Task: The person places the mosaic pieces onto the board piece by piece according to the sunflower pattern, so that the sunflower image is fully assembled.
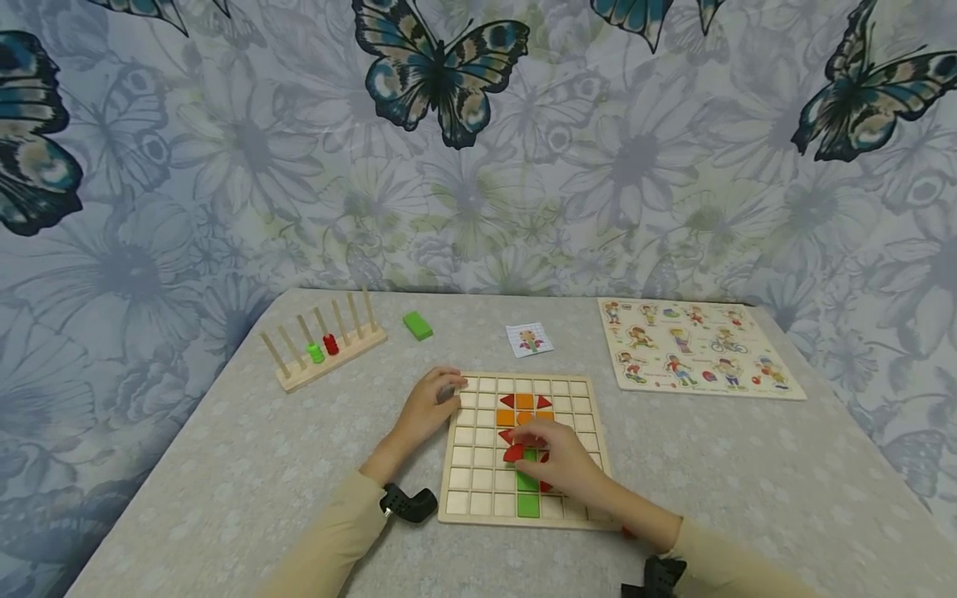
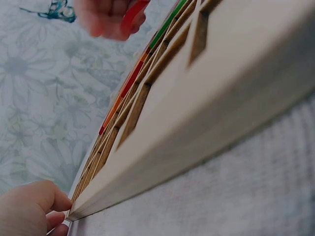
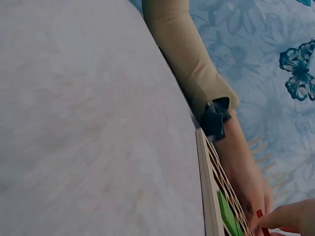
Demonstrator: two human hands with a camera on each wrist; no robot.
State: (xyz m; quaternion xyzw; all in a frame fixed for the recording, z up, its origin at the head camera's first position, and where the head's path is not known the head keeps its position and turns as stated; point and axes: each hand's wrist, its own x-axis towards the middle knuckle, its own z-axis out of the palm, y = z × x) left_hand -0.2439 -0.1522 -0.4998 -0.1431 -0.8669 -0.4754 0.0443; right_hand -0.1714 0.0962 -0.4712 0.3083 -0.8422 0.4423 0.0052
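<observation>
A wooden grid board lies flat on the table before the person, with orange, red and green pieces set in its middle columns. At its far left corner the left hand grips the frame, thumb and fingers on the edge. Over the middle of the board, the right hand pinches a red rounded piece between thumb and fingertips. In the left wrist view that red piece shows above the grid. Green square pieces run down toward the near edge. The right hand partly hides red pieces beside them.
A peg stand with green and red beads is at the back left. Near it lies a green block. A small picture card lies behind the board, and an illustrated puzzle board at the back right. A patterned wall stands behind.
</observation>
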